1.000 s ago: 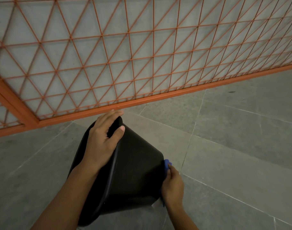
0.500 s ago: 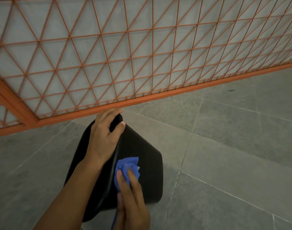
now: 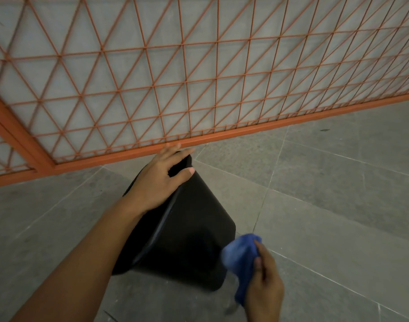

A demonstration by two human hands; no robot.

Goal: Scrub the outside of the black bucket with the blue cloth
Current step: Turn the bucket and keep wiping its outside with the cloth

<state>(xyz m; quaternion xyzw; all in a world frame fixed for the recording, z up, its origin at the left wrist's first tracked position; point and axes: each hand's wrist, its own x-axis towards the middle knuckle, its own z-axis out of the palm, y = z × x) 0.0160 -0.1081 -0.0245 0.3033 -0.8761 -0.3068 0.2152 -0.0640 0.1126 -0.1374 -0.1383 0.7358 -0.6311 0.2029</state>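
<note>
Black bucket (image 3: 189,235): tipped on its side on the grey tiled floor (image 3: 338,217), near the orange lattice fence (image 3: 198,77), apparently so that its outer wall is exposed for scrubbing. Left hand (image 3: 159,184): rim gripped, fingers curled over the edge, thumb on the outside, evidently to steady it. Right hand (image 3: 265,282): closed round the bunched blue cloth (image 3: 240,254), held at the bucket's base corner; contact cannot be told through blur.

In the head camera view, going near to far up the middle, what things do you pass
right hand → blue cloth → black bucket → left hand → orange mesh fence
</note>
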